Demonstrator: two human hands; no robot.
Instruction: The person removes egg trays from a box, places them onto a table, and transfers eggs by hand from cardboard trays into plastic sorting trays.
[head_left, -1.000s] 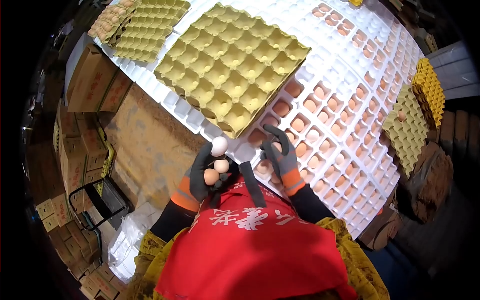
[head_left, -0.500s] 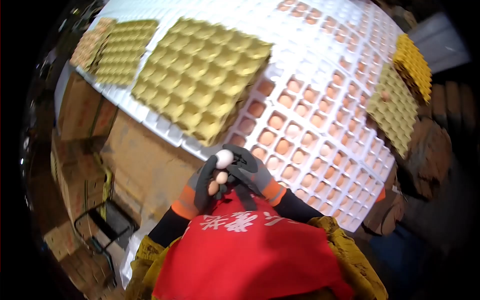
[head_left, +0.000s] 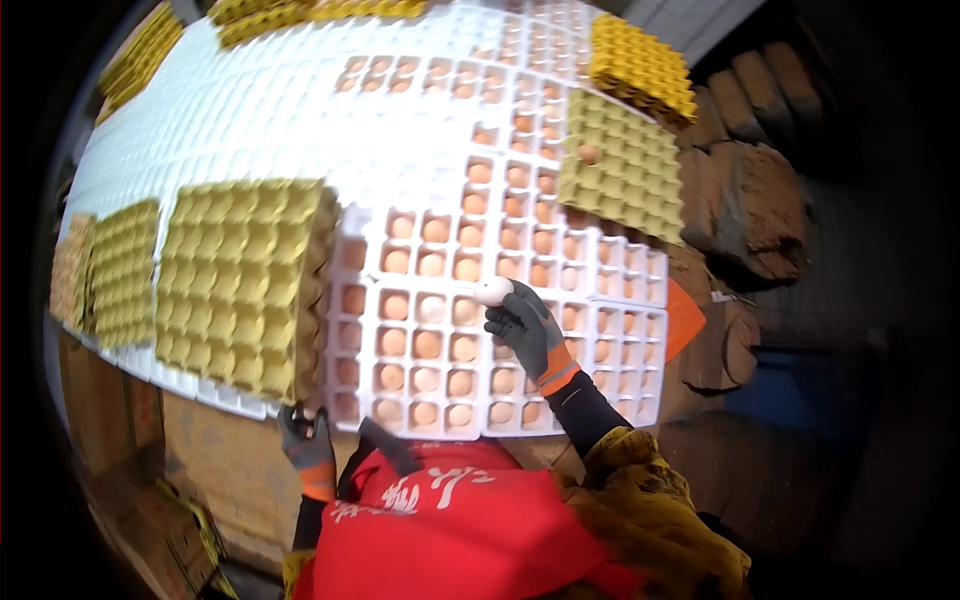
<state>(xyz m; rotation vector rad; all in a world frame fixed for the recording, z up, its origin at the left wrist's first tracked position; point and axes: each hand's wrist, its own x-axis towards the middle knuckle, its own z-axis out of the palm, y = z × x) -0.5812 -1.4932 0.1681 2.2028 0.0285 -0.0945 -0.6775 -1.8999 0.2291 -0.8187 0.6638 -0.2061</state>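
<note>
My right hand (head_left: 525,325), in a grey and orange glove, holds a white egg (head_left: 493,291) in its fingertips, above a white compartment tray (head_left: 483,375) filled with brown eggs (head_left: 427,345). By the front edge, my gloved left hand (head_left: 305,440) is curled below the near corner of a stack of yellowish egg flats (head_left: 240,285). A small pinkish patch shows at its fingers; what it holds is too unclear to name.
More white trays cover the table. A yellowish flat (head_left: 625,165) with one brown egg (head_left: 588,154) lies at right, near yellow flats (head_left: 642,68). Cardboard boxes (head_left: 215,465) stand below the left front edge; wrapped brown bundles (head_left: 755,210) are at right.
My hands were together before my apron, with a white egg and two brownish eggs at the left one. They have parted; the right carries the white egg over the trays. The view has turned right.
</note>
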